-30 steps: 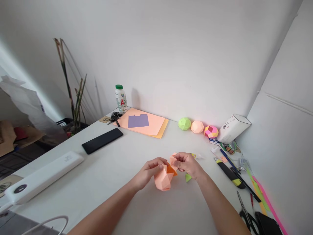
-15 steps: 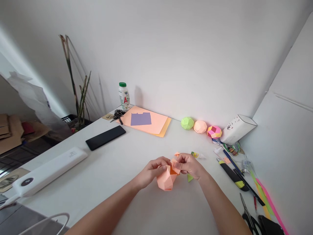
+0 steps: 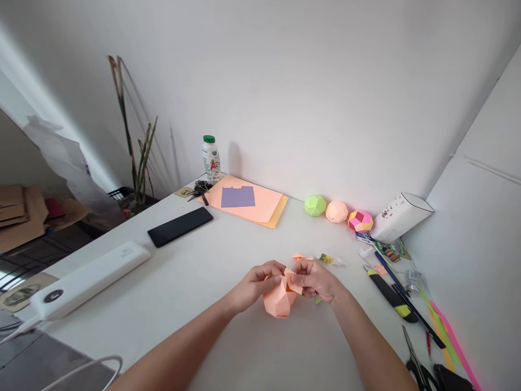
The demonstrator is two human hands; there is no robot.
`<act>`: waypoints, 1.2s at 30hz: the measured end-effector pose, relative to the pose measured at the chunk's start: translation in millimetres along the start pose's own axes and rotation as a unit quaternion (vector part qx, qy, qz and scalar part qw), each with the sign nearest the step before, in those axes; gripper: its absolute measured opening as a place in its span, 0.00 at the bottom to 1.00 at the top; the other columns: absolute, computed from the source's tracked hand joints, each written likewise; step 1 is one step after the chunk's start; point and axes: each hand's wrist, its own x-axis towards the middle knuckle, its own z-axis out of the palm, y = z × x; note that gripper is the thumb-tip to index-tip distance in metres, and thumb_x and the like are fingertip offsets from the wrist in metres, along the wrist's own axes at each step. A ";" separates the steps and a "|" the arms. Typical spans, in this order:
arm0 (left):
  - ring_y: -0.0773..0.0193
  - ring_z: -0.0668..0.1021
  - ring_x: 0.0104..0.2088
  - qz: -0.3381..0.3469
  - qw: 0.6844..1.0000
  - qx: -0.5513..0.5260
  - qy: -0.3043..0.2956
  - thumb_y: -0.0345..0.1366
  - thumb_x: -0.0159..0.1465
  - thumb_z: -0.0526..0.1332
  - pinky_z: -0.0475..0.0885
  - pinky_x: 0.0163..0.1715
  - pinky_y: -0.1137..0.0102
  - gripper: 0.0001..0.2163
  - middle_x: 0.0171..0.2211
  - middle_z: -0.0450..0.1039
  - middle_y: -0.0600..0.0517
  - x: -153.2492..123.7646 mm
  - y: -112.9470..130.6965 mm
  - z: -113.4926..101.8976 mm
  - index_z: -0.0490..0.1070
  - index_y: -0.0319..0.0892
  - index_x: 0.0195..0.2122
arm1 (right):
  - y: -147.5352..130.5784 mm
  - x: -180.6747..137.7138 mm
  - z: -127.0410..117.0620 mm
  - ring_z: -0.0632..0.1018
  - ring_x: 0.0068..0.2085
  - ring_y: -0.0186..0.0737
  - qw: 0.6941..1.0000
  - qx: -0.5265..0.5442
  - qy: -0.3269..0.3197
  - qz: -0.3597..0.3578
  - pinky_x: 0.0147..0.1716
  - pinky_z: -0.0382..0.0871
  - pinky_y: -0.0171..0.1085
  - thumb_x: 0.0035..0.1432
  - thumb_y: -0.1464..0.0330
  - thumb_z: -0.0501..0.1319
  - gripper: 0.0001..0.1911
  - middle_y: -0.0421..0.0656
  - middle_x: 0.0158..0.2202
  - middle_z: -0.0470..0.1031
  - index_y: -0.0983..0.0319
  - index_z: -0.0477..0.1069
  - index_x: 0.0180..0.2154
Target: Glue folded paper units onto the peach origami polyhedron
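Note:
Between my hands is a peach paper polyhedron (image 3: pixel 279 300), partly open at its top right. My left hand (image 3: pixel 260 282) grips its upper left edge, thumb in front and fingers behind. With thumb and fingers, my right hand (image 3: pixel 313 279) pinches a flap of the same polyhedron. Just behind my right hand lie a small peach paper piece (image 3: pixel 300 257) and a glue tube (image 3: pixel 328 259) with a clear nozzle. A green paper scrap (image 3: pixel 318 300) shows partly beneath that hand.
Finished paper balls in green (image 3: pixel 315 205), peach (image 3: pixel 336 212) and pink-yellow (image 3: pixel 360 221) line the wall. A utility knife (image 3: pixel 391 294) and scissors (image 3: pixel 415 361) lie at right. Left are a black phone (image 3: pixel 180 226), a white power bank (image 3: pixel 89 277), paper sheets (image 3: pixel 264 202) and a bottle (image 3: pixel 211 158).
My right hand has tilted the pinched flap down, and the gap in the polyhedron looks narrower. The whole view has shifted slightly.

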 end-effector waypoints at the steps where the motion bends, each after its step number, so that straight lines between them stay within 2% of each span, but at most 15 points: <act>1: 0.59 0.71 0.41 0.001 1.000 0.001 0.000 0.41 0.61 0.59 0.66 0.42 0.66 0.10 0.42 0.68 0.48 0.1 0.0 -0.1 0.72 0.40 0.27 | 0.3 0.2 0.3 0.56 0.14 0.21 1.000 0.002 -0.001 0.001 0.14 0.42 0.28 0.43 0.59 0.71 0.18 0.34 0.19 0.66 0.63 0.66 0.25; 14: 0.58 0.72 0.41 0.000 1.000 -0.003 0.000 0.42 0.61 0.59 0.67 0.42 0.64 0.11 0.43 0.69 0.47 -0.2 0.9 -0.2 0.73 0.41 0.29 | 1.3 1.6 -0.2 0.51 0.13 0.21 1.000 0.009 -0.012 0.005 0.14 0.38 0.29 0.43 0.56 0.70 0.23 0.32 0.15 0.63 0.62 0.59 0.23; 36: 0.58 0.71 0.42 0.001 0.998 0.052 0.029 0.45 0.61 0.58 0.66 0.43 0.66 0.14 0.43 0.66 0.48 -0.5 -0.1 -0.8 0.67 0.40 0.24 | -4.3 -4.4 12.3 0.57 0.13 0.23 1.000 -0.011 0.005 -0.002 0.14 0.41 0.29 0.43 0.56 0.70 0.22 0.31 0.13 0.61 0.62 0.60 0.21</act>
